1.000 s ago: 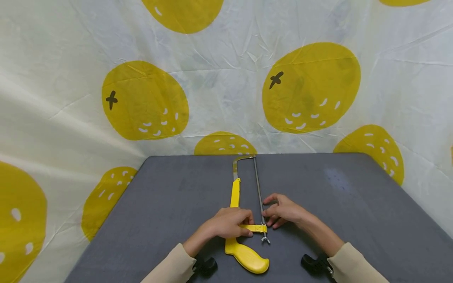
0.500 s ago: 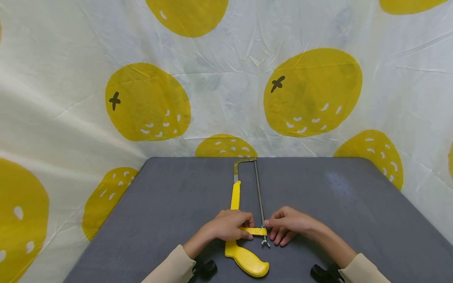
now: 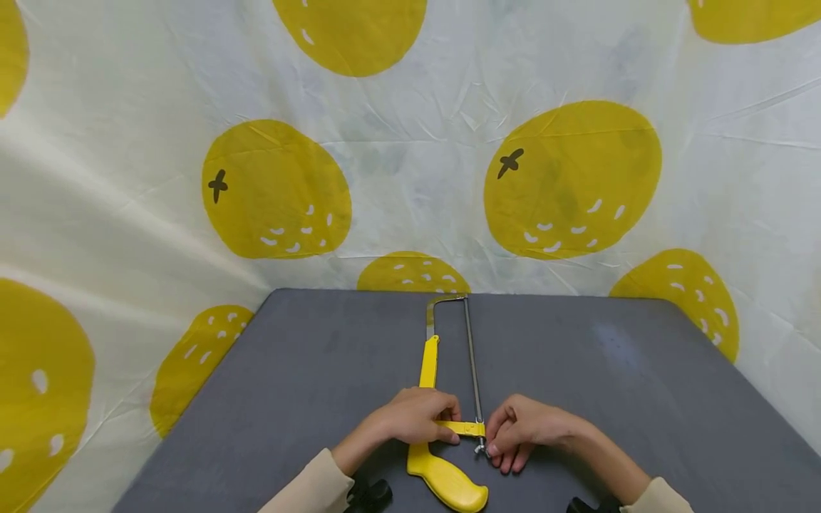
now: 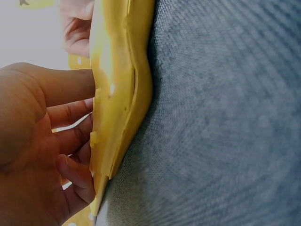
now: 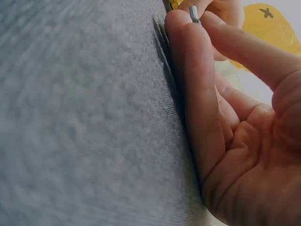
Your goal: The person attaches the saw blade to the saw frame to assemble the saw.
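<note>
A hacksaw (image 3: 447, 482) with a yellow handle and frame lies flat on the grey table, its blade (image 3: 473, 360) facing right. My left hand (image 3: 420, 415) grips the frame where the yellow crosspiece (image 3: 467, 428) branches off. In the left wrist view the thumb and fingers of that hand sit against the yellow handle (image 4: 115, 70). At the near end of the blade is a small metal wing nut (image 3: 479, 449). The thumb and fingertips of my right hand (image 3: 527, 429) pinch the wing nut (image 5: 193, 13), partly hiding it.
The grey tabletop (image 3: 346, 356) stretches out on both sides of the saw. Behind it hangs a white cloth (image 3: 410, 192) printed with large yellow fruit, close to the table's far edge. A black wrist mount (image 3: 370, 495) shows below the left sleeve.
My right hand has moved from beside the blade toward me, down to the wing nut, and its fingers have closed there. The left hand keeps its grip. The head view has tilted slightly up.
</note>
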The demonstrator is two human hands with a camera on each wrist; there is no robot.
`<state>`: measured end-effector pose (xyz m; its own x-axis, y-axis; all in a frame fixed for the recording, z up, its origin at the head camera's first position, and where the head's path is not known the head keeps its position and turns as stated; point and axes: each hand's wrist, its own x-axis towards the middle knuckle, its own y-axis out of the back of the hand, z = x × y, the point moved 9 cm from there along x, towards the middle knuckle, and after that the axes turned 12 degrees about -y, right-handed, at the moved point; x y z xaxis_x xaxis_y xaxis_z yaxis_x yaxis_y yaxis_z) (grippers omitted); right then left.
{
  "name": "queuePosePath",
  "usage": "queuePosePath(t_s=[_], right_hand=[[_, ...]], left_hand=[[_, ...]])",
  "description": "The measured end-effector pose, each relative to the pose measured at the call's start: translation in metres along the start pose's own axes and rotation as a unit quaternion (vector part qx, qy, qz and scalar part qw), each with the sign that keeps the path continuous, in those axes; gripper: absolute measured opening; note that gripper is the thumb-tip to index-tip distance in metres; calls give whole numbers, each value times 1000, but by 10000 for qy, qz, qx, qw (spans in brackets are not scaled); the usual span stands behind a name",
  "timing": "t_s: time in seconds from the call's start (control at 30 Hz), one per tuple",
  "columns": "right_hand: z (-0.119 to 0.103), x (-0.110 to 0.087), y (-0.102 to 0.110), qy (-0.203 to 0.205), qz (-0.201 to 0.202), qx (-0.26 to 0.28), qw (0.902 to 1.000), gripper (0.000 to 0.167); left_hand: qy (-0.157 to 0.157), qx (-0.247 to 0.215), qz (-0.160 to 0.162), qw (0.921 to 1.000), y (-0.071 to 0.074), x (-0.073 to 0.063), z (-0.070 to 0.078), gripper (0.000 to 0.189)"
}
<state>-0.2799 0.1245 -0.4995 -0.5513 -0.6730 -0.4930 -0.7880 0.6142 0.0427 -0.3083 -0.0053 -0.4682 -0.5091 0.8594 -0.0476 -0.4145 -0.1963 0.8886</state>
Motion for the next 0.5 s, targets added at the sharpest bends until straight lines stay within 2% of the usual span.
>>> queuePosePath(t_s=[0.13, 0.5], right_hand=[[-2, 2, 0, 20, 158, -24, 9999, 21], [-1, 1, -2, 73, 237, 33, 9997, 17]], left_hand=[[44, -8, 53, 10000, 1, 0, -1, 14], [26, -16, 21, 10000, -2, 2, -1, 13]])
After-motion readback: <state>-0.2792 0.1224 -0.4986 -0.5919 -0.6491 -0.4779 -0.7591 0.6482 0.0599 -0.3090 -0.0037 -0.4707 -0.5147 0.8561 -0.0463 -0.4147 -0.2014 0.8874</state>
